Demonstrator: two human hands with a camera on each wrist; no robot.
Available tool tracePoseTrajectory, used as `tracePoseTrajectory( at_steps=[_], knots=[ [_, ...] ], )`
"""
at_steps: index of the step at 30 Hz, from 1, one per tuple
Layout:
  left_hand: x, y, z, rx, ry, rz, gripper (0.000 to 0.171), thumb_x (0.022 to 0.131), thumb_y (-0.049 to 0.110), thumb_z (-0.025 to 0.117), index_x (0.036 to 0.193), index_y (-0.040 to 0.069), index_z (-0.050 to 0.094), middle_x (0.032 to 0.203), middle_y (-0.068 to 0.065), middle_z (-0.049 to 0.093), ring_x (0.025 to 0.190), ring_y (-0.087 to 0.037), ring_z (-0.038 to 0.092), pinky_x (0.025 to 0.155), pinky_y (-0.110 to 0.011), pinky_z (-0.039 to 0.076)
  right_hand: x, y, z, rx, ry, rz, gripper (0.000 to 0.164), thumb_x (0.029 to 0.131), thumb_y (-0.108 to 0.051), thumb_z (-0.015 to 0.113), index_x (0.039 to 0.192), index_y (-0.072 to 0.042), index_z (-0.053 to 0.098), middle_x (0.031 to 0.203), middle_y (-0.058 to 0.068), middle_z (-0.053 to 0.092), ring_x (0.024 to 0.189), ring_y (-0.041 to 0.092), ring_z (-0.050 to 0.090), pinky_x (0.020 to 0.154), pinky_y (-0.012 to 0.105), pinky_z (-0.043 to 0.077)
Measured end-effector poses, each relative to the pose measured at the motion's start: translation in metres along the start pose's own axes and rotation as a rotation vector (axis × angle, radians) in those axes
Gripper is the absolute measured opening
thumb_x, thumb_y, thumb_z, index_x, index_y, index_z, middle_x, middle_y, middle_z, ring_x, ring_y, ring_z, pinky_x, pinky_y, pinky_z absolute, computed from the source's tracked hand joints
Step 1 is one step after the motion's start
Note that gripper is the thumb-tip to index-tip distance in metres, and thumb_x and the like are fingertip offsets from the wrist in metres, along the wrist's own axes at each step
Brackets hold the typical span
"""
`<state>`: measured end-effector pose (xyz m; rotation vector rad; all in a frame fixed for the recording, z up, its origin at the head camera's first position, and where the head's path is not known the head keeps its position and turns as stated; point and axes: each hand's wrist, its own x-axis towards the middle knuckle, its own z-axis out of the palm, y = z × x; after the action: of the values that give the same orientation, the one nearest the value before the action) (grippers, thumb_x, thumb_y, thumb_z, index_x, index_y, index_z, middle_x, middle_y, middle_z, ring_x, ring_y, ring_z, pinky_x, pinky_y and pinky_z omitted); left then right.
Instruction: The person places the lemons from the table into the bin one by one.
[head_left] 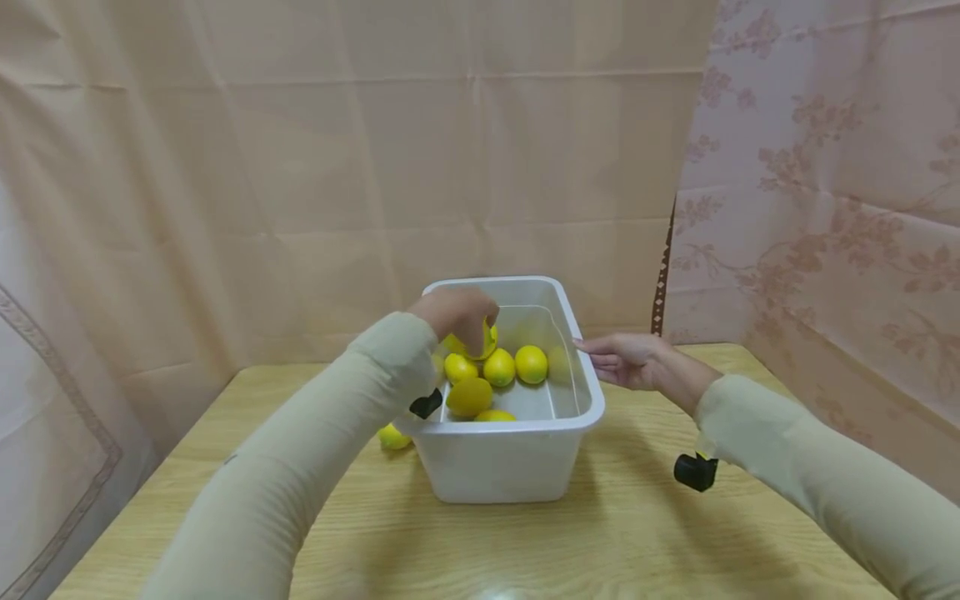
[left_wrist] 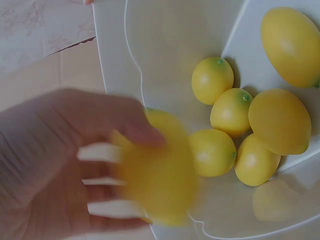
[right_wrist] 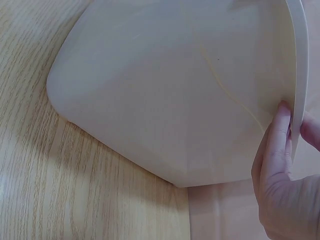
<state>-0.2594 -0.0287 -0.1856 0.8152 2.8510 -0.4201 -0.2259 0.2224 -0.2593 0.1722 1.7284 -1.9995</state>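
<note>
My left hand (head_left: pixel 459 313) reaches into the white plastic bin (head_left: pixel 502 467) from its left side and grips a yellow lemon (left_wrist: pixel 162 177), thumb on one side and fingers on the other. Below the hand, several more lemons (head_left: pixel 532 365) lie on the bin's floor, most of them clustered together in the left wrist view. On the right side, my right hand (head_left: pixel 626 361) pinches the bin's rim (right_wrist: pixel 300 65), with the thumb at the rim's upper edge and the fingers against the outer wall.
Another lemon (head_left: pixel 393 437) sits on the wooden table (head_left: pixel 637 533) outside the bin, at its left. Beige curtains (head_left: pixel 360 167) hang behind the table, and a flowered curtain (head_left: pixel 832 192) hangs at the right.
</note>
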Motion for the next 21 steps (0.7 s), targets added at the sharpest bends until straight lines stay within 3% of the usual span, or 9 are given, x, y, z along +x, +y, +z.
tracePoseTrajectory(
  at_steps=[4,8,10,16,21],
  knots=[
    [-0.001,-0.004,-0.001,0.033,-0.050,-0.016,0.024,0.073,0.009,0.061,0.096,0.012,0.052,0.087,0.001,0.047,0.078,-0.016,0.040,0.063,-0.025,0.034,0.001,0.000,0.001,0.002,0.011,0.006,0.011,0.091,-0.015,0.065,0.081,-0.014,0.069,0.078,-0.001,0.073,0.074,0.007,0.070,0.074,0.018,0.058],
    [-0.004,-0.011,-0.002,-0.037,-0.047,-0.061,0.036,0.075,0.007,0.062,0.111,0.011,0.056,0.110,-0.001,0.058,0.094,-0.018,0.049,0.080,-0.029,0.047,0.001,-0.001,0.002,0.012,0.014,0.007,0.010,0.091,-0.014,0.065,0.081,-0.013,0.068,0.078,-0.001,0.073,0.074,0.007,0.070,0.074,0.019,0.058],
    [-0.008,-0.017,-0.002,-0.062,-0.030,-0.081,0.042,0.077,0.008,0.062,0.118,0.012,0.056,0.122,-0.003,0.059,0.104,-0.021,0.052,0.089,-0.035,0.049,0.001,-0.001,0.002,0.012,0.010,0.006,0.010,0.091,-0.014,0.065,0.081,-0.013,0.068,0.078,-0.001,0.073,0.074,0.007,0.070,0.074,0.019,0.058],
    [-0.021,-0.042,0.002,-0.148,0.056,-0.093,0.044,0.086,0.016,0.064,0.128,0.006,0.054,0.132,-0.012,0.056,0.117,-0.029,0.054,0.100,-0.046,0.047,0.002,-0.001,0.002,0.006,0.008,0.011,0.013,0.092,-0.014,0.063,0.080,-0.013,0.069,0.078,-0.001,0.073,0.075,0.007,0.070,0.074,0.019,0.058],
    [-0.033,-0.070,0.014,-0.253,0.132,-0.094,0.048,0.087,0.020,0.065,0.129,0.001,0.053,0.131,-0.018,0.056,0.116,-0.034,0.056,0.100,-0.050,0.048,0.003,-0.001,0.001,0.005,0.006,0.008,0.014,0.093,-0.015,0.062,0.081,-0.013,0.068,0.079,-0.001,0.072,0.075,0.007,0.070,0.074,0.019,0.058]
  ],
)
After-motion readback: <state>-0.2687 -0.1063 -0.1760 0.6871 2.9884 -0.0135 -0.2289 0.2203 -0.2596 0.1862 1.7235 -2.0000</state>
